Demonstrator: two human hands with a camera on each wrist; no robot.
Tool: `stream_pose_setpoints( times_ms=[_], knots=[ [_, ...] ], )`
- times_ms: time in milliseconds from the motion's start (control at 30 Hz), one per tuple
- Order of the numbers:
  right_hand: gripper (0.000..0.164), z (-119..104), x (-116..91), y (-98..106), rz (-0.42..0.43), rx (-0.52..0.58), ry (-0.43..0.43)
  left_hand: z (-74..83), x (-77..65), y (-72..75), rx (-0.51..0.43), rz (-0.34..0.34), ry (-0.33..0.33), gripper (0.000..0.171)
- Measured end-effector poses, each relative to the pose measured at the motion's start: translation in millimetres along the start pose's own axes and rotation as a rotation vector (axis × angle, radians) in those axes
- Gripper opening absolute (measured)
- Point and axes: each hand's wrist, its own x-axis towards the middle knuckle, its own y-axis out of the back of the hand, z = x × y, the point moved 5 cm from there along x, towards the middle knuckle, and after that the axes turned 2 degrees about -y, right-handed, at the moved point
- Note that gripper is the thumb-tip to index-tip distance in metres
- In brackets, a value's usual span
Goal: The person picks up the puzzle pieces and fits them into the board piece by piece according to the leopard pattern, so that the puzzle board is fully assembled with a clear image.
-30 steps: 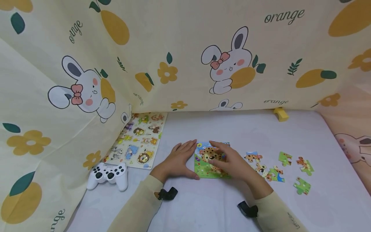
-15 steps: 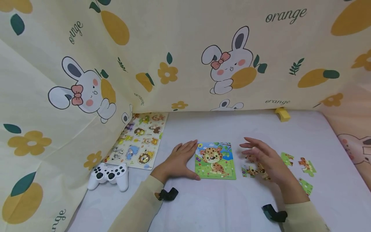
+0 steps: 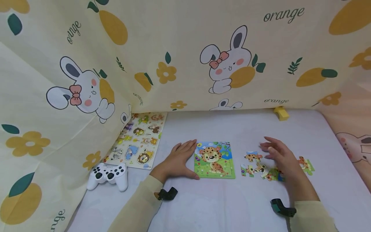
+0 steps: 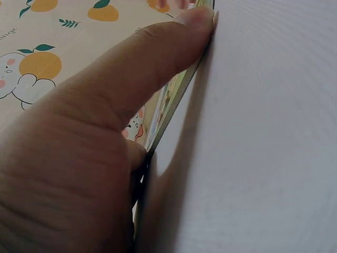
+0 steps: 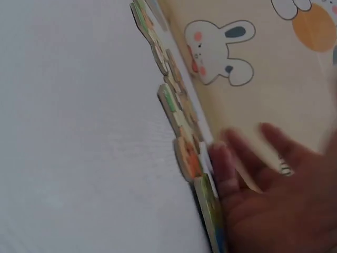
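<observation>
My left hand (image 3: 178, 159) lies at the left side of a small board with a leopard picture (image 3: 214, 161), its fingers and thumb outstretched. In the left wrist view the thumb (image 4: 158, 58) touches the board's near edge. My right hand (image 3: 282, 159) is over the loose jigsaw pieces to the right, fingers slightly bent, holding nothing. Left of it lie a leopard-spotted piece (image 3: 253, 157) and a few pieces close together (image 3: 258, 169). A brown and green piece (image 3: 306, 165) shows beyond the hand. The hand and forearm hide other pieces. The right wrist view shows several pieces edge-on (image 5: 187, 158).
A white game controller (image 3: 108, 176) and a sheet of cartoon animals (image 3: 140, 141) are on the left of the white table (image 3: 208, 206). A yellow block (image 3: 281, 113) stands at the back right. A patterned curtain (image 3: 179, 42) closes off the back and left.
My right hand has moved right, off the leopard board and over to the loose pieces, uncovering the whole picture. The left hand stays at the board's left edge.
</observation>
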Motion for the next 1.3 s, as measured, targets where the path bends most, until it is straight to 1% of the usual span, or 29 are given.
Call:
stream_pose_setpoints(
  times_ms=[67,100,167,233,367,467,600,700,900,967,1033,1167,1200,1300],
  knots=[
    [0.057,3.7,0.4,-3.0,-0.03,-0.218,-0.015,-0.5,0.0,-0.5,-0.002,0.001,-0.001,0.139],
    [0.061,4.8,0.8,-4.9,-0.047,-0.289,-0.026,-0.9,0.0,-0.7,-0.003,0.002,-0.001,0.139],
    [0.068,5.3,1.7,-9.1,-0.077,-0.372,-0.051,-1.1,-0.3,-0.7,-0.008,0.003,0.0,0.139],
    [0.071,4.8,3.2,-14.5,-0.104,-0.441,-0.06,-1.1,-0.9,-0.3,-0.013,0.005,0.001,0.14],
    [0.067,1.5,5.4,-25.1,-0.132,-0.527,-0.053,-0.5,-2.0,0.4,-0.02,0.006,0.003,0.141],
    [0.06,-1.1,5.9,-30.0,-0.127,-0.539,-0.052,-0.1,-2.1,0.7,-0.02,0.004,0.003,0.141],
    [0.045,-3.1,6.1,-33.5,-0.108,-0.534,-0.08,0.2,-1.5,0.5,-0.02,-0.002,0.007,0.14],
    [0.039,-4.6,6.6,-35.4,-0.102,-0.529,-0.101,-0.6,-0.4,-0.5,-0.018,-0.004,0.008,0.14],
    [0.038,-7.1,7.4,-36.3,-0.087,-0.533,-0.108,-1.7,-0.2,-1.1,-0.013,-0.003,0.015,0.141],
    [0.04,-7.7,6.2,-35.6,-0.063,-0.535,-0.117,-1.3,-0.5,-0.8,-0.016,-0.004,0.014,0.141],
    [0.037,-9.4,5.0,-34.5,-0.022,-0.521,-0.114,-0.8,-0.4,-0.3,-0.015,-0.005,0.012,0.14],
    [0.026,-15.1,2.2,-32.9,0.058,-0.515,-0.07,-0.3,0.0,0.4,-0.009,-0.002,0.009,0.14],
    [0.024,-16.4,1.9,-33.2,0.063,-0.51,-0.054,0.1,-0.2,0.7,-0.01,-0.001,0.008,0.14],
    [0.028,-19.6,0.8,-36.5,0.043,-0.508,-0.035,0.3,-0.3,0.2,-0.013,-0.002,0.007,0.141]
  ],
)
